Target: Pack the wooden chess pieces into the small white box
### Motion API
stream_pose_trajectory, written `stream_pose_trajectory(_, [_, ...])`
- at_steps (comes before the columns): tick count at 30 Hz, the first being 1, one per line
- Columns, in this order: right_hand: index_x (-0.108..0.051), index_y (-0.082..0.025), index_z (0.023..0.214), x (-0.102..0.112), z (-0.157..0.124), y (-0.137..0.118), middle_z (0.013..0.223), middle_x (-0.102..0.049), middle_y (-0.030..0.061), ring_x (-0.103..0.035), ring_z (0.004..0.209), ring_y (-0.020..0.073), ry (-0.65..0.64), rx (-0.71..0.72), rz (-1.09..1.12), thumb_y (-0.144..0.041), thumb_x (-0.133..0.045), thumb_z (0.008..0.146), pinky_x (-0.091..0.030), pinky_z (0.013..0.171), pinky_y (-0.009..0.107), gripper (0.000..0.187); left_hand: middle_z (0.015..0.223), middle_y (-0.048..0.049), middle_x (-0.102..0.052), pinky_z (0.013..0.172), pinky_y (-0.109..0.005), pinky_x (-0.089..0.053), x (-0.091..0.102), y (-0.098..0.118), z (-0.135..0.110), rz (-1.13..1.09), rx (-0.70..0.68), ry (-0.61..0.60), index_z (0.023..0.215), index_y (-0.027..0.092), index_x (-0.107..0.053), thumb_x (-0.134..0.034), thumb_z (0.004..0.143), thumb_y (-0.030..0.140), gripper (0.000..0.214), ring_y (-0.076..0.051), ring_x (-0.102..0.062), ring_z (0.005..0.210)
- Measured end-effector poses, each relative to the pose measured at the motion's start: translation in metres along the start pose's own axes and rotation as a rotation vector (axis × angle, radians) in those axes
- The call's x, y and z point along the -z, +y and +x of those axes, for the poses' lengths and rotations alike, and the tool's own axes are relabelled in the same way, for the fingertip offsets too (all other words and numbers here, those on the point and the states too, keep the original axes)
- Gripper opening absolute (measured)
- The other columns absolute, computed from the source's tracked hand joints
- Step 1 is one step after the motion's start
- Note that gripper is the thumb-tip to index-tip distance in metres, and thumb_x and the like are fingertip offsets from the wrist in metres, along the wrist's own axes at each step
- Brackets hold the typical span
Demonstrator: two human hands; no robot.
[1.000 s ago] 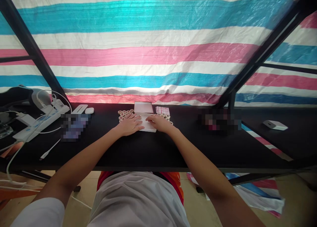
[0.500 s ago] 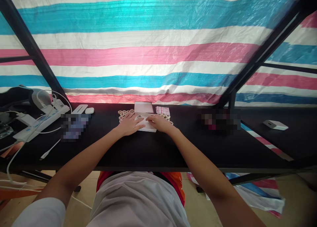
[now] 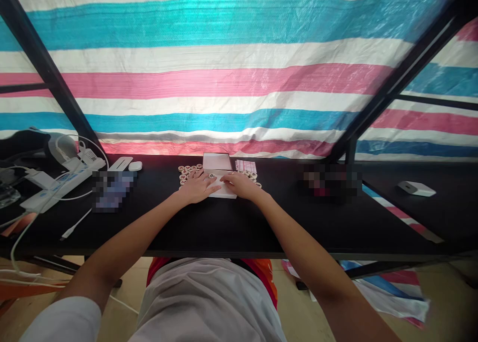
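Note:
Xiangqi pieces, round and pale with characters on them, lie in a group (image 3: pixel 182 172) to the left of a shallow white box (image 3: pixel 226 194) and in another group (image 3: pixel 249 174) to its right. One piece with a dark character (image 3: pixel 211 175) sits on the box by my left fingertips. My left hand (image 3: pixel 197 187) rests flat over the box's left side and the nearby pieces, fingers spread. Over the right side, my right hand (image 3: pixel 239 185) has bent fingers, the index stretched onto the white surface; nothing shows in it. Its palm side is hidden.
Behind the box stands another open white box (image 3: pixel 217 162), beside a pink-and-white paper (image 3: pixel 245 166). A power strip (image 3: pixel 61 185) with cables, a blurred-out phone-like item (image 3: pixel 115 191) and a white cable (image 3: pixel 75 226) lie left. A blurred dark item (image 3: pixel 330 180) and white adapter (image 3: pixel 416 188) are right.
Both hands stay almost where they were over the white box. The view has shifted very slightly; the pieces appear unmoved.

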State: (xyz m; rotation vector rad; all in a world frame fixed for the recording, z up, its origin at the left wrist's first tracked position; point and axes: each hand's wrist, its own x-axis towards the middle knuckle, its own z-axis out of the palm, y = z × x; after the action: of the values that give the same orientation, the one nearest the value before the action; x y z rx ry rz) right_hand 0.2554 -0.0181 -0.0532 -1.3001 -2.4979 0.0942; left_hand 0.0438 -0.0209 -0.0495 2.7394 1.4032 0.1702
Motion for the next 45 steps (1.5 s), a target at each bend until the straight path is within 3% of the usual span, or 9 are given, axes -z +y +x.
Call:
stream_pose_trajectory(7, [-0.067, -0.018, 0.105, 0.002, 0.0, -0.003, 0.101, -0.068, 0.0084, -0.062, 0.094, 0.02, 0.004, 0.006, -0.008, -0.014, -0.047, 0.089, -0.044, 0.087, 0.031, 0.027, 0.144, -0.0043, -0.039, 0.111, -0.052, -0.006, -0.003, -0.003, 0.002, 0.015, -0.024, -0.04, 0.139, 0.034, -0.04, -0.016, 0.088, 0.068, 0.065, -0.03, -0.018, 0.138])
stream_pose_trajectory(14, [-0.067, -0.017, 0.106, 0.0, 0.0, -0.001, 0.101, -0.069, 0.0088, -0.062, 0.095, 0.0205, 0.002, 0.004, -0.014, -0.015, -0.046, 0.089, -0.044, 0.087, 0.031, 0.027, 0.141, -0.0067, -0.043, 0.112, -0.051, -0.007, -0.008, -0.006, 0.005, 0.054, -0.062, 0.01, 0.136, 0.027, -0.045, -0.02, 0.09, 0.066, 0.066, -0.03, -0.02, 0.137])
stream_pose_trajectory(24, [-0.067, -0.018, 0.107, 0.005, -0.001, -0.006, 0.101, -0.069, 0.0083, -0.062, 0.096, 0.0199, -0.015, 0.005, -0.022, -0.014, -0.047, 0.088, -0.044, 0.087, 0.03, 0.027, 0.147, -0.0066, -0.034, 0.11, -0.053, -0.007, -0.005, -0.007, 0.007, 0.051, -0.048, -0.026, 0.143, 0.032, -0.032, -0.022, 0.087, 0.07, 0.069, -0.031, -0.015, 0.139])
stream_pose_trajectory(31, [-0.067, -0.018, 0.107, 0.003, 0.0, -0.001, 0.101, -0.068, 0.0089, -0.061, 0.093, 0.02, -0.017, 0.007, -0.039, -0.014, -0.047, 0.088, -0.044, 0.086, 0.031, 0.028, 0.123, -0.0067, -0.056, 0.107, -0.047, -0.019, 0.003, -0.006, 0.01, 0.026, -0.041, 0.048, 0.123, 0.028, -0.058, -0.017, 0.09, 0.064, 0.064, -0.028, -0.042, 0.12])
stream_pose_trajectory(37, [-0.066, -0.02, 0.109, 0.001, 0.001, 0.0, 0.099, -0.067, 0.0082, -0.061, 0.09, 0.0197, -0.016, 0.018, -0.066, -0.014, -0.046, 0.088, -0.043, 0.084, 0.03, 0.03, 0.112, -0.0082, -0.06, 0.1, -0.043, -0.029, 0.01, -0.002, 0.009, -0.003, -0.012, 0.064, 0.13, 0.027, -0.051, -0.014, 0.091, 0.062, 0.064, -0.028, -0.049, 0.11])
stream_pose_trajectory(45, [-0.066, -0.02, 0.109, 0.001, 0.001, 0.002, 0.099, -0.067, 0.008, -0.061, 0.09, 0.0195, -0.014, 0.031, -0.051, -0.016, -0.046, 0.089, -0.044, 0.084, 0.031, 0.029, 0.109, -0.0066, -0.063, 0.102, -0.043, -0.026, 0.005, -0.004, 0.01, 0.174, -0.075, 0.123, 0.119, 0.027, -0.058, -0.025, 0.093, 0.057, 0.052, -0.025, -0.051, 0.108])
